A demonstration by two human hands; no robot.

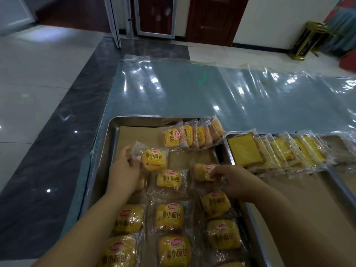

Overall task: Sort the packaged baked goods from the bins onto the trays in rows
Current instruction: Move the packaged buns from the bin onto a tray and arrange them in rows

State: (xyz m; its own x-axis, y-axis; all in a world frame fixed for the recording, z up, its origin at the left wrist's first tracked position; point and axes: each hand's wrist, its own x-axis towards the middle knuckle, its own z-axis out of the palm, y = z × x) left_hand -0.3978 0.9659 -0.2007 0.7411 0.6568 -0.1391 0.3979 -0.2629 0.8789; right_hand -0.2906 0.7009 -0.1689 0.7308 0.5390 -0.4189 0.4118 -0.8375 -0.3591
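A steel tray (111, 132) lined with brown paper holds several yellow packaged small breads in rows. My left hand (124, 168) grips one wrapped bread (154, 159) by its left edge, lifted a little over the tray's left side. My right hand (231, 180) pinches another wrapped bread (202, 171) at the top of the right column. A leaning row of the same breads (192, 134) stands along the tray's far edge.
A second steel tray (228, 145) to the right holds a row of overlapping packaged yellow cake slices (277, 151). Both trays sit on a table under clear plastic sheeting (192, 89). Tiled floor lies to the left, doors and a gold stand beyond.
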